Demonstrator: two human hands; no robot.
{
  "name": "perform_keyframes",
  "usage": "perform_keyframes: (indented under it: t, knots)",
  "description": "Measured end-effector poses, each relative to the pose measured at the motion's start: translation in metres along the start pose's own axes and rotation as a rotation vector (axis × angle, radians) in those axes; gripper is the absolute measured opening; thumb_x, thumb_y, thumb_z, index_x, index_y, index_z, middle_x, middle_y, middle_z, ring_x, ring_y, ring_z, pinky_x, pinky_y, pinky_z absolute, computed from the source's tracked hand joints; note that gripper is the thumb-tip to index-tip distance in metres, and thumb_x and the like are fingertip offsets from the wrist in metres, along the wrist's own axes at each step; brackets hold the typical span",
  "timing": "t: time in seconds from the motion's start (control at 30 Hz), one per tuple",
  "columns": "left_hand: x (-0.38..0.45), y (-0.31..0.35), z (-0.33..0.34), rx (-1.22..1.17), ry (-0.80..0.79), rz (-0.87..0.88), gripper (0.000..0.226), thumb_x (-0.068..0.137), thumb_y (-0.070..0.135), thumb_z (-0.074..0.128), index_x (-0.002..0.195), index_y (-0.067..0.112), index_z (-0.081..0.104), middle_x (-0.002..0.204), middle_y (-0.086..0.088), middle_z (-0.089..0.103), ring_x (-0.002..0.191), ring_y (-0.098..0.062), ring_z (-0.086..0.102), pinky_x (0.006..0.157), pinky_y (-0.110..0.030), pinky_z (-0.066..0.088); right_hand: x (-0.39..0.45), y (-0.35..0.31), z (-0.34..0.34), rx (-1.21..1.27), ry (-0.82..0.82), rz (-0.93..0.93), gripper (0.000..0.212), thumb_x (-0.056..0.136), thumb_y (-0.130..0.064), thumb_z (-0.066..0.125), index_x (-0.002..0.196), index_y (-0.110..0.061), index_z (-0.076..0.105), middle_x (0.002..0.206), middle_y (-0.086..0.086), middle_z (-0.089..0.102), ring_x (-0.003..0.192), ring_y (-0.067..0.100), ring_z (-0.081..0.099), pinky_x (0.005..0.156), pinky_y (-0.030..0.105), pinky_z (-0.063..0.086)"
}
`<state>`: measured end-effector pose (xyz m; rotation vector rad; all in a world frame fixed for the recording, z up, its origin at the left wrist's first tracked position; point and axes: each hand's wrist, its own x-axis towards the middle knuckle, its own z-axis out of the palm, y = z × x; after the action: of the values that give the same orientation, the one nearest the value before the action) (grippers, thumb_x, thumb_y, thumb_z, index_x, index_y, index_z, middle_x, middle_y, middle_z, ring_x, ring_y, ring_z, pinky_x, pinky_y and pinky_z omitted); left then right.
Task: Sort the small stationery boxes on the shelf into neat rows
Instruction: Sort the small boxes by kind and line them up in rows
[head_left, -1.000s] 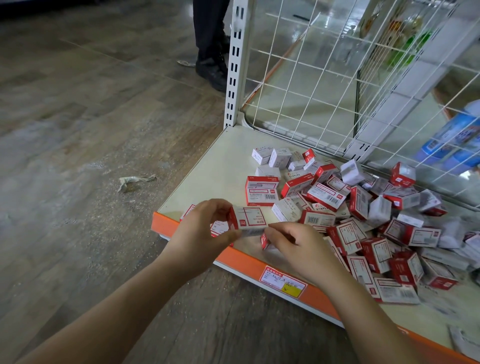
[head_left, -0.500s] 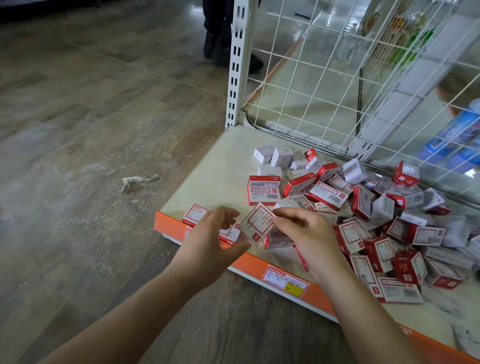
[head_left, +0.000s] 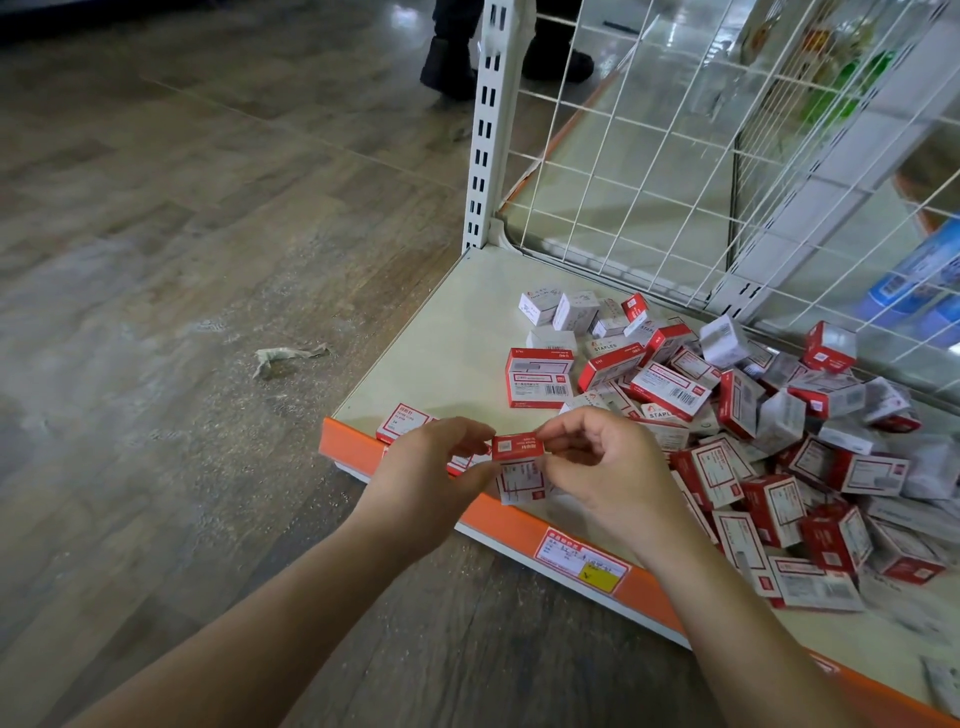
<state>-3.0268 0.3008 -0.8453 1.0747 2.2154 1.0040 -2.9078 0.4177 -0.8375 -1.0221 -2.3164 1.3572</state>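
A small red and white staple box (head_left: 518, 447) is pinched between the fingertips of my left hand (head_left: 434, 470) and my right hand (head_left: 605, 470), just above the shelf's front edge. Under it lies another box (head_left: 519, 483), label up. One box (head_left: 405, 422) lies flat at the front left corner of the cream shelf (head_left: 452, 332). A jumbled heap of several red and white boxes (head_left: 753, 431) covers the middle and right of the shelf.
The shelf has an orange front strip (head_left: 524, 525) with a price label (head_left: 581, 566). A white slotted post (head_left: 488, 124) and wire mesh (head_left: 675, 156) close the back. A crumpled scrap (head_left: 283, 357) lies on the wooden floor. Someone's shoes (head_left: 449, 62) stand behind the post.
Both hands have come together on one box and lifted it at the front edge. Earlier my right hand reached into the heap while my left rested open over the front boxes.
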Motion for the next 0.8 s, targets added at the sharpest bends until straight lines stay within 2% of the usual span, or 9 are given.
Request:
perform_keyframes:
  t: [0.1,0.2,0.27,0.37,0.5,0.57,0.63,0.73,0.8]
  knots:
    - [0.003,-0.003,0.000,-0.058,-0.028,-0.024,0.020,0.085,0.020,0.065,0.105,0.018,0.063,0.105,0.003,0.066,0.096,-0.009,0.060,0.088,-0.024,0.050,0.000,0.000,-0.001,-0.013,-0.016,-0.002,0.023,0.079,-0.011,0.070,0.082,-0.032,0.060,0.088,-0.011,0.067,0.088,0.005,0.063,0.080,0.030,0.056]
    - [0.005,-0.004,0.001,-0.116,-0.046,-0.045,0.012,0.084,0.019,0.067,0.095,0.018,0.061,0.095,0.002,0.067,0.088,-0.008,0.063,0.081,-0.021,0.053,-0.001,0.003,-0.001,-0.019,-0.014,-0.001,0.019,0.079,-0.015,0.071,0.088,-0.029,0.062,0.092,-0.010,0.066,0.092,0.005,0.062,0.080,0.028,0.056]
    - [0.004,-0.003,0.001,-0.125,-0.033,-0.052,0.009,0.082,0.020,0.068,0.088,0.018,0.061,0.090,0.003,0.068,0.083,-0.009,0.064,0.077,-0.021,0.054,-0.003,0.007,-0.001,-0.070,-0.005,0.001,0.020,0.080,-0.018,0.070,0.096,-0.027,0.062,0.095,-0.014,0.064,0.094,0.003,0.060,0.078,0.018,0.053]
    - [0.003,-0.002,0.000,-0.176,0.053,-0.087,0.010,0.081,0.021,0.069,0.079,0.020,0.060,0.080,0.005,0.068,0.076,-0.009,0.065,0.070,-0.021,0.055,-0.007,0.012,0.000,-0.148,-0.025,0.003,0.029,0.081,-0.017,0.068,0.109,-0.023,0.062,0.093,-0.019,0.058,0.092,-0.002,0.056,0.073,0.006,0.043]
    - [0.004,-0.002,0.000,-0.291,0.200,-0.190,0.008,0.082,0.021,0.069,0.079,0.016,0.064,0.070,0.009,0.065,0.064,-0.001,0.060,0.049,-0.008,0.045,-0.012,0.014,0.005,-0.150,-0.072,0.010,0.039,0.081,-0.022,0.067,0.120,-0.023,0.058,0.103,-0.015,0.059,0.094,-0.003,0.055,0.073,0.002,0.039]
    - [0.004,-0.001,0.001,-0.373,0.244,-0.248,0.009,0.083,0.021,0.067,0.077,0.014,0.066,0.065,0.009,0.064,0.058,0.000,0.056,0.046,-0.004,0.039,-0.013,0.011,0.007,-0.144,-0.080,0.003,0.044,0.079,-0.030,0.068,0.121,-0.027,0.054,0.102,-0.018,0.057,0.093,-0.004,0.053,0.073,0.003,0.038]
    - [0.004,0.000,0.003,-0.450,0.254,-0.297,0.013,0.085,0.020,0.065,0.072,0.015,0.066,0.065,0.007,0.065,0.060,-0.004,0.057,0.052,-0.009,0.044,-0.014,0.006,0.009,-0.125,-0.084,0.002,0.045,0.078,-0.037,0.068,0.119,-0.031,0.050,0.099,-0.021,0.053,0.094,-0.002,0.052,0.073,0.004,0.037]
    - [0.003,0.001,0.007,-0.564,0.221,-0.381,0.020,0.088,0.022,0.062,0.070,0.015,0.067,0.073,-0.002,0.070,0.072,-0.017,0.065,0.074,-0.033,0.055,-0.014,0.003,0.012,-0.110,-0.058,0.004,0.043,0.079,-0.037,0.067,0.116,-0.034,0.046,0.104,-0.019,0.053,0.100,0.003,0.053,0.074,0.006,0.038]
    - [0.001,0.002,0.008,-0.601,0.188,-0.421,0.021,0.089,0.023,0.061,0.072,0.013,0.067,0.077,-0.006,0.071,0.078,-0.024,0.067,0.081,-0.039,0.055,-0.015,0.003,0.012,-0.117,-0.035,-0.018,0.045,0.079,-0.036,0.067,0.120,-0.030,0.050,0.105,-0.018,0.056,0.101,0.003,0.054,0.076,0.006,0.039]
